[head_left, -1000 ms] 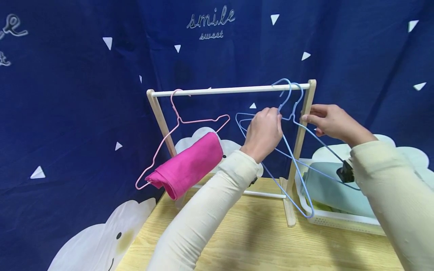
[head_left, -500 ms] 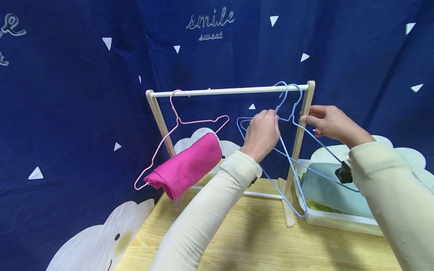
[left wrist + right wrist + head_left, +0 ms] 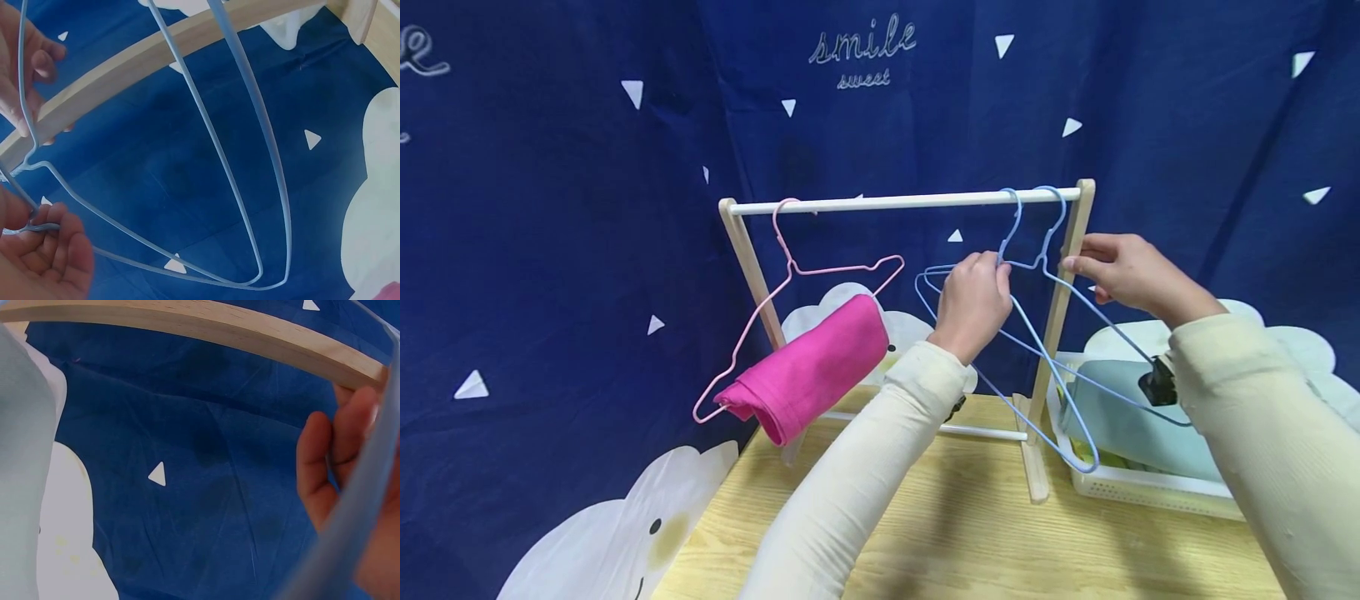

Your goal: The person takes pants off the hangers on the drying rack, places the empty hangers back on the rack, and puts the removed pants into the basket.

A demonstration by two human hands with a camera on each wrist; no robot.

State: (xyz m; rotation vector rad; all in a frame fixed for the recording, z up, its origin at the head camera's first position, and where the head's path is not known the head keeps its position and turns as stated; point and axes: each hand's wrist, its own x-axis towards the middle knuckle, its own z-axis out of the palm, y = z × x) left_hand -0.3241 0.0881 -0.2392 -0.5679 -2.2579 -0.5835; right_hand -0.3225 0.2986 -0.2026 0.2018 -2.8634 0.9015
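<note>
My left hand (image 3: 973, 296) pinches a blue wire clothes hanger (image 3: 1033, 329) just below its hook. The hook's top is at the white rod of a small clothes rack (image 3: 906, 201); whether it bears on the rod I cannot tell. A second blue hanger (image 3: 1105, 321) hangs right beside it, close to the right post. My right hand (image 3: 1123, 267) grips that wooden post (image 3: 269, 344), thumb in front and fingers behind. At the rod's left end hangs a pink hanger (image 3: 763, 307) with a folded pink cloth (image 3: 812, 367) draped over its lower bar.
Right of the rack, a white basket (image 3: 1157, 492) holds a folded pale blue-green cloth (image 3: 1120, 408) and something yellow-green. Rack and basket stand on a light wooden table (image 3: 955, 533). A dark blue curtain (image 3: 587, 208) with white triangles and clouds hangs behind.
My left hand has moved slightly left and down with the blue hanger, so its hook dropped from above the rod to rod level, apart from the other hook. The right hand stays on the post.
</note>
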